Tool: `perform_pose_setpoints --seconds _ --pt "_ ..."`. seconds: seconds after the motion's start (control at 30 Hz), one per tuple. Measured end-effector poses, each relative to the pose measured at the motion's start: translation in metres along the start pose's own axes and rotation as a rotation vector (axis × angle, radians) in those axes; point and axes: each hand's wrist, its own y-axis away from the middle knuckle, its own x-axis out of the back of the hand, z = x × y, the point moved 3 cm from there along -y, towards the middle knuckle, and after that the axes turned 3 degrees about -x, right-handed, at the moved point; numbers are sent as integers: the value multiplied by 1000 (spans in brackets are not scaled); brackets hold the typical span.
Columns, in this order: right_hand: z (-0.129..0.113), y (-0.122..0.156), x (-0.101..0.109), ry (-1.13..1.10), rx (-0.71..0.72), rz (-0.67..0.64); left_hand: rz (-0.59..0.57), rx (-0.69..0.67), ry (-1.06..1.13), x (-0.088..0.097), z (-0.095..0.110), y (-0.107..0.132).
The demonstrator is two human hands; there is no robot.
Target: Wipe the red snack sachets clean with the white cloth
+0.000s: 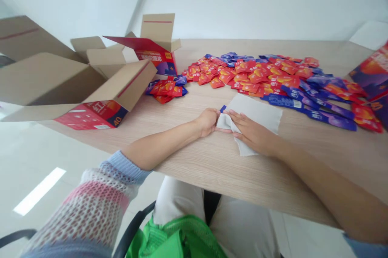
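Near the table's middle, my left hand is closed around a packet; a blue corner of this sachet shows, while the white cloth and my fingers hide the rest. A thin white cloth, like a wipe or paper towel, is folded over the sachet and spreads out flat to the right. My right hand presses the folded part of the cloth against the sachet, its fingers long and close together. Behind both hands lies a wide heap of red and blue sachets.
A large open carton stands on the left with flaps spread, and a smaller open red box is behind it. A small pile of sachets lies beside them. Another printed box is at the right edge. The table ends before my lap.
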Motion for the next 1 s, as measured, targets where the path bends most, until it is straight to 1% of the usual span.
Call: perform_pose_setpoints --seconds 0.17,0.27,0.37,0.57,0.7,0.8,0.87,0.9,1.0 --pt "21 5 -3 -100 -21 -82 14 18 -15 9 7 1" --pt "26 6 -1 -153 -54 -104 -28 46 -68 15 11 0" --pt "26 9 3 -201 -109 -109 -54 61 -127 20 13 -4" --pt "17 15 16 -238 -171 -171 -1 11 -206 22 15 -10" --pt "21 16 19 -268 -297 -197 5 10 -307 29 24 -4" --pt "23 14 18 -292 -299 -183 21 1 -406 34 30 3" --pt "20 11 15 -266 -229 -182 67 -63 -464 36 33 5" --pt "18 10 13 -232 -170 -187 104 -122 -490 36 35 5" --pt "10 7 8 -85 -9 -181 236 -358 -589 40 42 5"
